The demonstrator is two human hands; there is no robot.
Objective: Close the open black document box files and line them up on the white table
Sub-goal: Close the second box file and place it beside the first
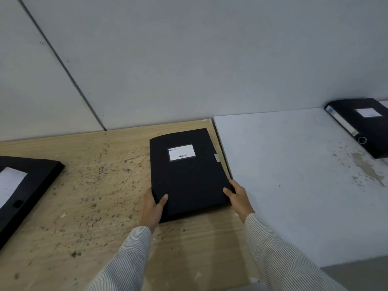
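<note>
A closed black box file point(186, 175) with a white label lies flat on the wooden table point(94, 185), close to the white table's edge. My left hand point(152, 208) grips its near left corner, thumb on the lid. My right hand point(238, 196) holds its near right corner. A second closed black box file point(361, 127) lies on the white table point(294, 175) at the far right, spine with a ring hole facing left. A third black box file point(23, 192) sits at the left edge of the wooden table, partly out of view, white paper showing on it.
A grey panelled wall point(189, 59) rises right behind both tables. The white table has stained, worn patches on its right part. The wooden table is scratched and speckled. Grey floor point(357, 276) shows at the bottom right past the white table's near edge.
</note>
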